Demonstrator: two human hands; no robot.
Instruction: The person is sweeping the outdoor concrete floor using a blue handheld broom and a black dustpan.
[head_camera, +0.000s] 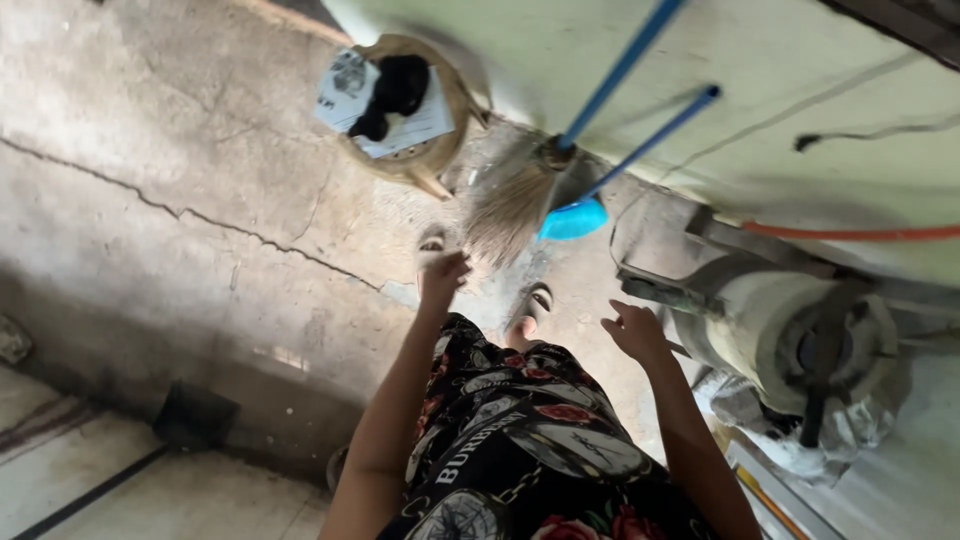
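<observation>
Now the left hand (443, 278) reaches toward the straw broom (510, 205), fingers loosely spread and holding nothing. The right hand (634, 330), right of the broom and lower, is also open and empty. Two blue sticks lean on the wall: the broom and, just beside it, one blue mop (573, 220). I think a careless grab could knock the mop down, since both handles stand close.

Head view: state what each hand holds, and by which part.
Nothing is held. The left hand reaches, fingers loosely curled, toward the straw-bristled broom with a blue handle without gripping it. The right hand hangs open in the air.
</observation>
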